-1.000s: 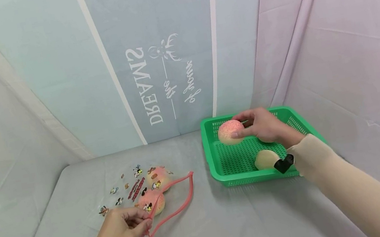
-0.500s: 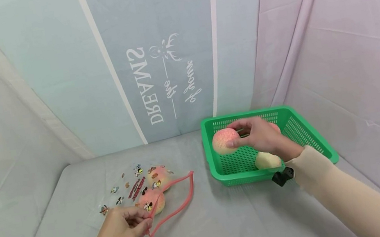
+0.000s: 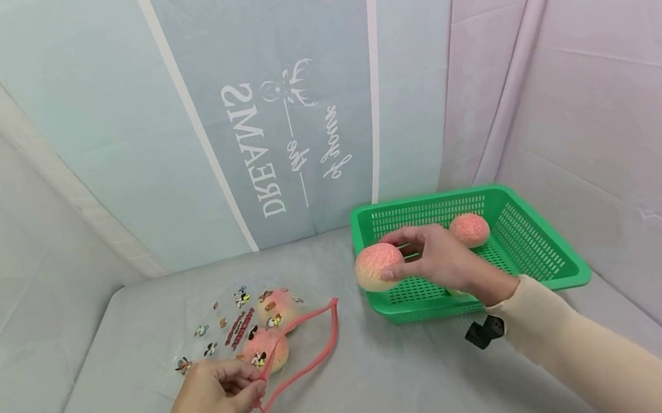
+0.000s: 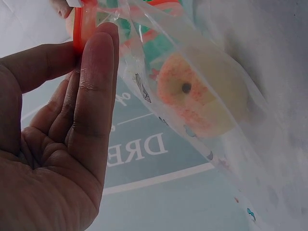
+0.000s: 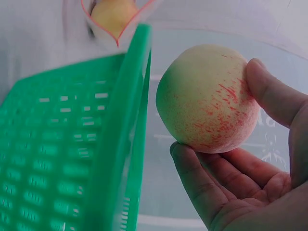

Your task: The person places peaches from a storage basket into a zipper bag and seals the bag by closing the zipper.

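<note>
My left hand (image 3: 215, 402) pinches the red zip edge (image 4: 85, 29) of a clear zip bag (image 3: 213, 326) printed with small cartoon figures. The bag's mouth gapes toward the right, and two pink-and-cream peaches (image 3: 266, 350) lie inside it. In my right hand (image 3: 437, 258) is another peach (image 3: 380, 267), held between thumb and fingers over the left rim of the green basket (image 3: 482, 296). The right wrist view shows this peach (image 5: 209, 98) close beside the basket wall (image 5: 120, 125).
One more peach (image 3: 470, 230) sits at the back of the basket. A pale fruit at the basket's front is mostly hidden by my right hand. A grey cloth covers the table (image 3: 349, 406), with fabric walls at the back and both sides.
My right hand has carried the peach left and nearer me, from above the basket's inside to its left rim. The left hand and the bag have stayed in place.
</note>
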Demonstrator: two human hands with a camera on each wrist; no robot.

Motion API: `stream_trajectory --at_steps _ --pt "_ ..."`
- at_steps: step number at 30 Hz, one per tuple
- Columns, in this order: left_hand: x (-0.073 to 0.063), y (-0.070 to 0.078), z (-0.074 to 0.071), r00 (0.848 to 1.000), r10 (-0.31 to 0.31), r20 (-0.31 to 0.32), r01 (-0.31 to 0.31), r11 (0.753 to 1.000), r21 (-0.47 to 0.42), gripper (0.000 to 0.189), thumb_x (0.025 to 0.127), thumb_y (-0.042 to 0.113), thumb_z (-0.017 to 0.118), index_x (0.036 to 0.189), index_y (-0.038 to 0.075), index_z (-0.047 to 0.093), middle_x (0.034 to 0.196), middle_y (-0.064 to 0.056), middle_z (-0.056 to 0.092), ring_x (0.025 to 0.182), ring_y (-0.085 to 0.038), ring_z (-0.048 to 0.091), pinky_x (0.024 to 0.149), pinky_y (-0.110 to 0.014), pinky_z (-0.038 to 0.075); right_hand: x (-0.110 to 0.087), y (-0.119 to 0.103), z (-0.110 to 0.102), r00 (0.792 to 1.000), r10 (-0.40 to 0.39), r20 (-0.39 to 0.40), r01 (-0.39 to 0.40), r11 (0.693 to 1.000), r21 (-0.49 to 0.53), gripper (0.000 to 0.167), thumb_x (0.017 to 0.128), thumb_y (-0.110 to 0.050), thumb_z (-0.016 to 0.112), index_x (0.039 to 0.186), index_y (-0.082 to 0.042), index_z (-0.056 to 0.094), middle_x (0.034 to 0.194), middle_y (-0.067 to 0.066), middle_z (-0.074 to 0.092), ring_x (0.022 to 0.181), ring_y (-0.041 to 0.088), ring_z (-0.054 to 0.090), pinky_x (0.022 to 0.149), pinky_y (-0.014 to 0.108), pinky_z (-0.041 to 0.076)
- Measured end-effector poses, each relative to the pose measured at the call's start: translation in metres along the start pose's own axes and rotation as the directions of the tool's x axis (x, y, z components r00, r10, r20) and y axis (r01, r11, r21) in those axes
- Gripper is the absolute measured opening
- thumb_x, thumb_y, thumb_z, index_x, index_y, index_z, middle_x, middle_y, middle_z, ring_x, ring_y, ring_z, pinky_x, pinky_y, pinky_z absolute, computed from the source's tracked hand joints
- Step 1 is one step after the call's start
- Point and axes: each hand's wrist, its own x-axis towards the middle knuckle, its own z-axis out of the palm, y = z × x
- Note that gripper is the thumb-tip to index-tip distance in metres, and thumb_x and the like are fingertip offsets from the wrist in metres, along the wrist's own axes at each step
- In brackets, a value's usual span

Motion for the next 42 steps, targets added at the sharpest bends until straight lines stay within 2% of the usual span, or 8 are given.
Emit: stream_trajectory --at_steps 6,13,27,36,42 --pt "0.0 0.0 0.0 1.0 -0.007 0.0 0.007 1.0 0.0 0.009 0.089 0.009 0.08 0.083 0.014 0.076 0.071 0.005 0.071 0.061 -0.008 0.065 0.056 -0.028 0.056 -0.005 -0.003 0.017 0.999 -0.048 -0.006 0.048 0.998 0.028 0.054 0.081 -0.026 0.09 0.129 -0.011 0.069 0.117 0.004 0.071 0.104 0.024 0.069 0.085 0.037 0.058" --pt "0.0 0.0 0.001 1.0 -0.012 -0.002 0.012 1.0 0.005 0.008 0.089 0.009 0.08 0.083 0.014 0.076 0.071 0.005 0.071 0.062 -0.009 0.066 0.056 -0.028 0.056 -0.007 -0.005 0.03 0.998 -0.067 -0.014 0.068 0.997 0.036 0.055 0.08 -0.027 0.091 0.129 -0.012 0.069 0.116 0.002 0.072 0.103 0.022 0.069 0.084 0.036 0.058" --pt "0.0 0.001 0.0 1.0 -0.001 -0.002 0.001 1.0 0.007 0.008 0.089 0.007 0.079 0.084 0.013 0.076 0.072 0.003 0.071 0.063 -0.009 0.067 0.057 -0.029 0.057 -0.011 -0.013 0.055 0.993 -0.114 0.035 0.11 0.99 0.091 0.057 0.08 -0.025 0.091 0.129 -0.006 0.068 0.117 0.006 0.072 0.102 0.023 0.071 0.081 0.032 0.058" --pt "-0.001 0.002 0.001 1.0 0.001 -0.015 -0.001 0.999 0.032 0.01 0.088 0.006 0.079 0.083 0.014 0.076 0.07 0.006 0.07 0.063 -0.008 0.066 0.058 -0.028 0.057 -0.013 -0.016 0.073 0.988 -0.143 0.057 0.14 0.988 0.062 0.055 0.079 -0.025 0.092 0.126 -0.007 0.07 0.115 0.005 0.072 0.101 0.02 0.07 0.079 0.03 0.058" --pt "-0.001 0.003 0.001 1.0 -0.001 -0.018 0.001 0.999 0.035 0.011 0.089 0.007 0.079 0.082 0.015 0.076 0.07 0.006 0.07 0.062 -0.008 0.066 0.057 -0.028 0.057 -0.016 -0.016 0.088 0.986 -0.153 0.061 0.15 0.987 0.055 0.056 0.077 -0.02 0.093 0.125 -0.004 0.069 0.115 0.007 0.072 0.1 0.02 0.07 0.08 0.03 0.058"
